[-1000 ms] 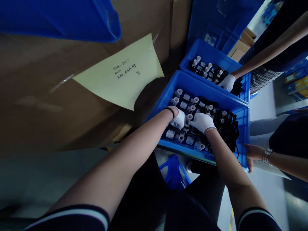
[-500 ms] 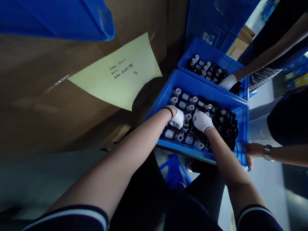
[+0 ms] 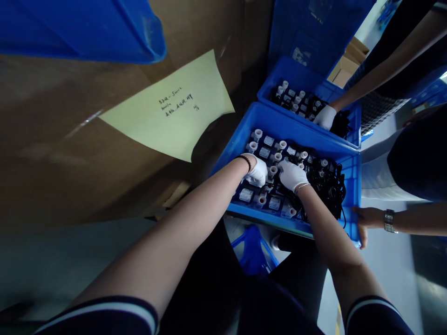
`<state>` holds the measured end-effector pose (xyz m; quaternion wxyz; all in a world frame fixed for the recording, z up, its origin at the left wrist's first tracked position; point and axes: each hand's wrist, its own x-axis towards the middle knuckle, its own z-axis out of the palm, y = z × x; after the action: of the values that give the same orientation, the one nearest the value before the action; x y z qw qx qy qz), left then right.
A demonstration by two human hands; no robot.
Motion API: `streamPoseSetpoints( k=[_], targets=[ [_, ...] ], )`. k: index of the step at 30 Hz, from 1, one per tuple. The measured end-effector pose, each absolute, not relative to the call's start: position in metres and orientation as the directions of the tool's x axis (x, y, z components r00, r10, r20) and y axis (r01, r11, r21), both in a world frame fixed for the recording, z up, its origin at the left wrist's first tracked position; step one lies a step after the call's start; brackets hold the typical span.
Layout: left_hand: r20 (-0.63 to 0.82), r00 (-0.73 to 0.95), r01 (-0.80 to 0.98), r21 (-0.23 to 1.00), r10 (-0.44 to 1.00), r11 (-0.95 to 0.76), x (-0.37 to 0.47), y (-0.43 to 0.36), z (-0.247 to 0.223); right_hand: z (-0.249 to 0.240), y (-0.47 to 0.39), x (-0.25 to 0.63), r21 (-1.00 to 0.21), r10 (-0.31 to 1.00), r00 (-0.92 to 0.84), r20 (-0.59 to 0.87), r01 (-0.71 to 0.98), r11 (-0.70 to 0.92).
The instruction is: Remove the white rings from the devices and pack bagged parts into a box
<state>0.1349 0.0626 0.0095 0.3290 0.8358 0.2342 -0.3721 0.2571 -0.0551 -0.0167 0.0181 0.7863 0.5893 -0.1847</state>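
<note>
A blue bin (image 3: 352, 172) holds rows of white plastic fittings (image 3: 258, 135) with labels, and a heap of black cables (image 3: 330, 186) at its right. My left hand (image 3: 257, 172), in a white glove, is down among the fittings with its fingers curled, close to a fitting at the middle of the rows. My right hand (image 3: 292, 176), also gloved, is just to the right of that fitting, fingers bent over the parts. What either hand grips is hidden by the gloves and too small to make out.
Behind stands a second blue bin (image 3: 314, 77) with similar parts and another person's gloved hand (image 3: 325, 117). A bare hand with a watch (image 3: 370, 217) touches the near bin's right edge. A yellow paper (image 3: 174, 107) is on the cardboard (image 3: 87, 172); a blue stool (image 3: 252, 253) is below.
My right hand has shifted very slightly left. The other person's gloved hand in the rear bin has moved slightly left. My left hand has stayed in place.
</note>
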Motion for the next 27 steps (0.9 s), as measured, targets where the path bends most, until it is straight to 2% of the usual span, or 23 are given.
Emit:
streamPoseSetpoints(
  k=[6, 10, 12, 15, 17, 20, 24, 25, 27],
  targets=[
    [-0.800, 0.582, 0.630, 0.332, 0.144, -0.702, 0.136, 0.062, 0.011, -0.021, -0.054, 0.262, -0.185, 0.957, 0.157, -0.244, 0.961, -0.205],
    [-0.802, 0.581, 0.621, 0.330, 0.135, -0.712, 0.137, 0.063, 0.011, -0.029, -0.050, 0.257, -0.074, 0.979, -0.009, -0.203, 0.997, -0.007],
    [-0.801, 0.583, 0.615, 0.324, 0.138, -0.719, 0.137, 0.063, 0.012, -0.033, -0.048, 0.251, -0.018, 0.979, 0.007, -0.205, 1.000, -0.011],
    [-0.789, 0.602, 0.585, 0.331, 0.124, -0.740, 0.138, 0.062, 0.013, -0.036, -0.044, 0.244, -0.021, 0.980, 0.048, -0.194, 0.998, -0.053],
    [-0.785, 0.609, 0.592, 0.355, 0.114, -0.724, 0.139, 0.062, 0.013, -0.037, -0.043, 0.242, -0.064, 0.977, 0.095, -0.191, 0.992, -0.109],
    [-0.776, 0.621, 0.624, 0.408, 0.106, -0.667, 0.141, 0.061, 0.011, -0.032, -0.045, 0.249, -0.200, 0.970, 0.130, -0.206, 0.965, -0.172],
    [-0.712, 0.674, 0.651, 0.444, 0.199, -0.615, 0.143, 0.061, 0.007, -0.017, -0.060, 0.265, -0.407, 0.963, 0.243, -0.117, 0.873, -0.270],
    [-0.704, 0.675, 0.664, 0.448, 0.222, -0.599, 0.144, 0.062, 0.007, -0.014, -0.065, 0.268, -0.478, 0.954, 0.257, -0.154, 0.826, -0.300],
    [-0.703, 0.671, 0.683, 0.462, 0.235, -0.566, 0.143, 0.064, 0.007, -0.008, -0.075, 0.271, -0.612, 0.922, 0.135, -0.363, 0.712, -0.345]
  ],
)
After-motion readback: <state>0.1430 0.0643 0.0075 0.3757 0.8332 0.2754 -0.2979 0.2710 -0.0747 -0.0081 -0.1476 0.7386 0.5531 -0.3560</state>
